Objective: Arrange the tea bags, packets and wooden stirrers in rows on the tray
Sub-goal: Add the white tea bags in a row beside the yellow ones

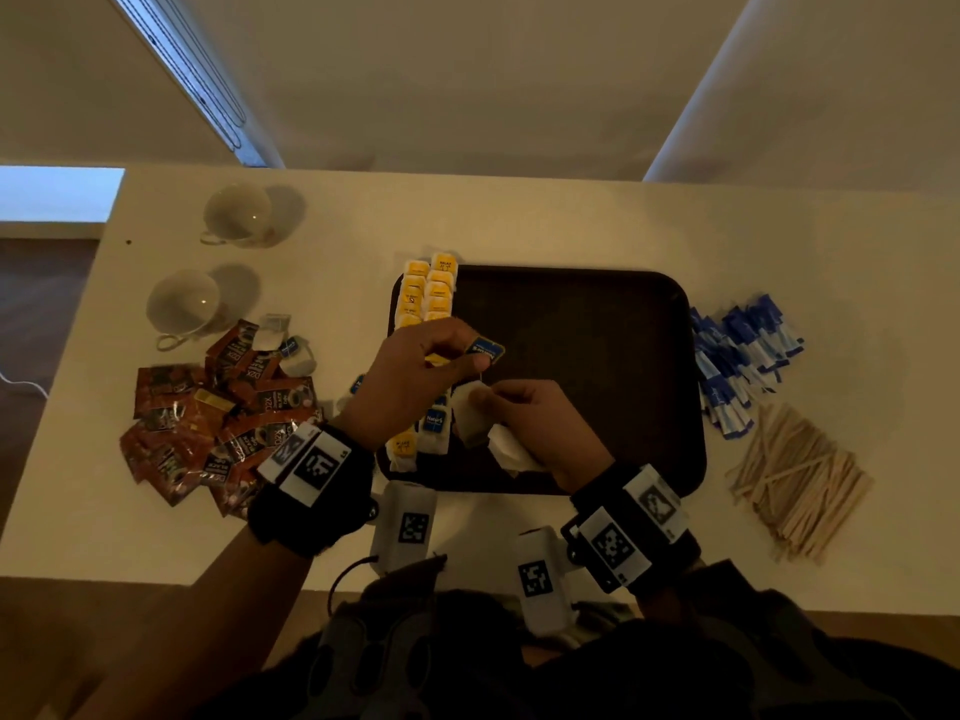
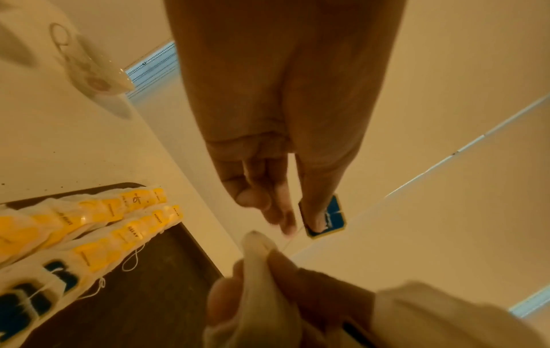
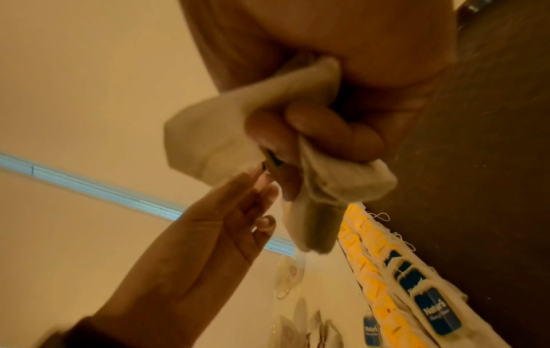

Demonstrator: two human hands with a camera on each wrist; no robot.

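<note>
Now left hand pinches 1 blue tag; right hand grips 2 tea bags.

Head view looking down on tray, wrist views close, apparently tilted upward, sharing hands

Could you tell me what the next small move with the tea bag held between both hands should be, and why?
Probably lower it onto the tray beside the blue-tagged bags. The left hand pinches its blue tag, the right hand grips white tea bags, and the string looks taut, free to lay.
</note>
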